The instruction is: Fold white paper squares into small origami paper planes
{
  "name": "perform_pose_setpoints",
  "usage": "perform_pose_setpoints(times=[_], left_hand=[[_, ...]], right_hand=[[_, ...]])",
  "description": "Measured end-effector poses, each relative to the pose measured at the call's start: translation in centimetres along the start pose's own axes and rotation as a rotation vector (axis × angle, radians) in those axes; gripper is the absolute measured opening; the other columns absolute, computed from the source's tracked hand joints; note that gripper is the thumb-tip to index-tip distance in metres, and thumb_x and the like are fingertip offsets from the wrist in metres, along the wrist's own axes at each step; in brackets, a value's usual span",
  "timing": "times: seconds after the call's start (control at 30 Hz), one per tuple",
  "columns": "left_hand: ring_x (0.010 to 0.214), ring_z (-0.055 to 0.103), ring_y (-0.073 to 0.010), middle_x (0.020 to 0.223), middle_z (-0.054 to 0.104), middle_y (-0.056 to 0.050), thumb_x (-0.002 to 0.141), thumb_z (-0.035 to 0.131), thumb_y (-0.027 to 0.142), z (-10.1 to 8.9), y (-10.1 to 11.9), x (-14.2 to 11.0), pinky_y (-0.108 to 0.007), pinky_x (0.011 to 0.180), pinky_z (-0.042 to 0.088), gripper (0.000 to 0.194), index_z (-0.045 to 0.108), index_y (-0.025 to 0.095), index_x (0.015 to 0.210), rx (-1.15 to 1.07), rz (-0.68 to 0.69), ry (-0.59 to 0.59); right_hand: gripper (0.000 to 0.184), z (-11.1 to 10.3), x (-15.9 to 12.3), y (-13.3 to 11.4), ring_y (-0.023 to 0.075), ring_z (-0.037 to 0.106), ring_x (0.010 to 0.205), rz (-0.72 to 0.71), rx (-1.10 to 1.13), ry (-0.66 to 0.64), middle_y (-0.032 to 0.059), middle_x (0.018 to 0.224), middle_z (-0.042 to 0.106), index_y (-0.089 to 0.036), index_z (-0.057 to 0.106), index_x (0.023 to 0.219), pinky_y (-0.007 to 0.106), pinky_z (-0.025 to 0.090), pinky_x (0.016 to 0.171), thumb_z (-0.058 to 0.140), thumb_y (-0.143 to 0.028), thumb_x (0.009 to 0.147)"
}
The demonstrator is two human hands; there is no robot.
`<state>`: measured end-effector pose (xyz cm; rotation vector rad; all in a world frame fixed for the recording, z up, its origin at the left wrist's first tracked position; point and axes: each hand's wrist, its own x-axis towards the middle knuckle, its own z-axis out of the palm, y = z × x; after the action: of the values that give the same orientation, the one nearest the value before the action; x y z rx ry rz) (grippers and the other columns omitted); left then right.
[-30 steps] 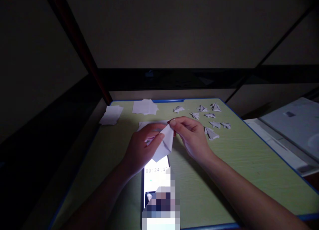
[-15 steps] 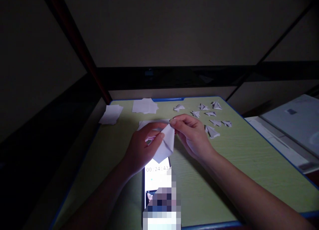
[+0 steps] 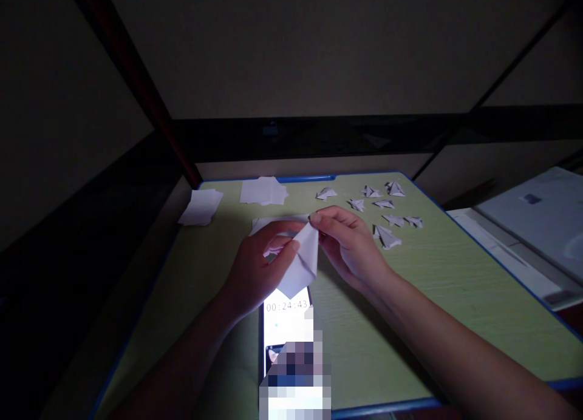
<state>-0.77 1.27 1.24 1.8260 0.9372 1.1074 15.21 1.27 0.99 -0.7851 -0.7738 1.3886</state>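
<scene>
1. Currently the creased white paper (image 3: 300,271) is up between my two hands, above the far end of a lit phone (image 3: 285,320) reading 00:24:43.
2. I pinch its left side with my left hand (image 3: 259,265), thumb on the near face, while my right hand (image 3: 350,244) grips its upper tip between thumb and fingers.
3. Just behind lies white paper stock (image 3: 261,225), partly hidden by my left hand.
4. Farther right, eight small folded pieces (image 3: 388,238) sit scattered.
5. Two loose paper stacks (image 3: 200,207) rest toward the far left of the green table (image 3: 455,298).
</scene>
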Motion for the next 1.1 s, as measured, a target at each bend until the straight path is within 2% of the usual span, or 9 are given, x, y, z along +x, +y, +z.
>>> perform_pose_setpoints(times=[0.2, 0.33, 0.47, 0.63, 0.73, 0.87, 1.1], left_hand=[[0.084, 0.074, -0.0157, 0.099, 0.076, -0.006, 0.083, 0.058, 0.019, 0.0, 0.0, -0.1, -0.021, 0.059, 0.057, 0.022, 0.066, 0.016, 0.103, -0.007, -0.036, -0.014], [0.081, 0.073, -0.0138, 0.099, 0.076, -0.004, 0.083, 0.058, 0.016, 0.1, 0.0, 0.0, -0.022, 0.067, 0.059, 0.02, 0.066, 0.016, 0.101, -0.026, -0.002, -0.028], [0.08, 0.072, -0.0139, 0.095, 0.075, -0.004, 0.082, 0.06, 0.015, 0.3, -0.1, 0.0, -0.023, 0.067, 0.058, 0.021, 0.066, 0.015, 0.102, -0.04, -0.005, -0.029], [0.071, 0.07, -0.013, 0.085, 0.074, -0.002, 0.081, 0.06, 0.016, 0.4, -0.4, 0.1, -0.022, 0.058, 0.056, 0.021, 0.067, 0.016, 0.101, -0.034, -0.013, -0.008], [0.075, 0.07, -0.0139, 0.091, 0.075, -0.003, 0.081, 0.06, 0.016, 0.4, -0.7, 0.1, -0.022, 0.057, 0.055, 0.02, 0.068, 0.017, 0.099, -0.027, -0.013, 0.016], [0.074, 0.071, -0.0144, 0.087, 0.075, -0.003, 0.082, 0.06, 0.017, 0.4, -0.7, 0.1, -0.023, 0.058, 0.056, 0.02, 0.066, 0.017, 0.1, -0.058, -0.035, 0.02], [0.075, 0.07, -0.0136, 0.09, 0.075, -0.003, 0.081, 0.059, 0.017, 0.4, -0.3, 0.0, -0.024, 0.062, 0.057, 0.019, 0.067, 0.018, 0.099, 0.032, 0.003, 0.048]], right_hand=[[0.014, 0.1, 0.0, -0.1, 0.0061, 0.048, 0.05, 0.073, 0.056, -0.002, -0.0036, 0.051, 0.057, -0.018, 0.068, 0.057, 0.02, 0.037, 0.051, 0.08, -0.021, 0.064], [0.017, 0.2, 0.0, -0.2, 0.0063, 0.046, 0.049, 0.071, 0.076, 0.0, -0.0041, 0.05, 0.055, -0.019, 0.065, 0.055, 0.02, 0.036, 0.05, 0.079, -0.021, 0.065], [0.019, 0.1, 0.0, -0.1, 0.0062, 0.047, 0.05, 0.013, 0.029, 0.002, -0.0038, 0.051, 0.055, -0.019, 0.064, 0.055, 0.02, 0.036, 0.05, 0.076, -0.021, 0.069], [0.02, -0.5, 0.4, -0.5, 0.0064, 0.046, 0.051, -0.06, -0.017, 0.052, -0.0036, 0.053, 0.055, -0.019, 0.063, 0.056, 0.02, 0.035, 0.05, 0.076, -0.021, 0.07], [0.018, -0.8, 0.7, -0.6, 0.0069, 0.047, 0.053, -0.145, -0.044, 0.103, -0.0038, 0.055, 0.056, -0.019, 0.065, 0.058, 0.021, 0.037, 0.051, 0.079, -0.024, 0.069], [0.01, -0.7, 0.5, -0.2, 0.0091, 0.05, 0.058, -0.103, -0.168, 0.0, -0.0026, 0.062, 0.061, -0.022, 0.075, 0.073, 0.024, 0.04, 0.056, 0.081, -0.028, 0.067], [0.01, -0.8, 0.3, 0.2, 0.0102, 0.051, 0.057, -0.074, -0.222, 0.0, -0.0027, 0.058, 0.063, -0.023, 0.074, 0.064, 0.026, 0.041, 0.057, 0.083, -0.025, 0.063]])
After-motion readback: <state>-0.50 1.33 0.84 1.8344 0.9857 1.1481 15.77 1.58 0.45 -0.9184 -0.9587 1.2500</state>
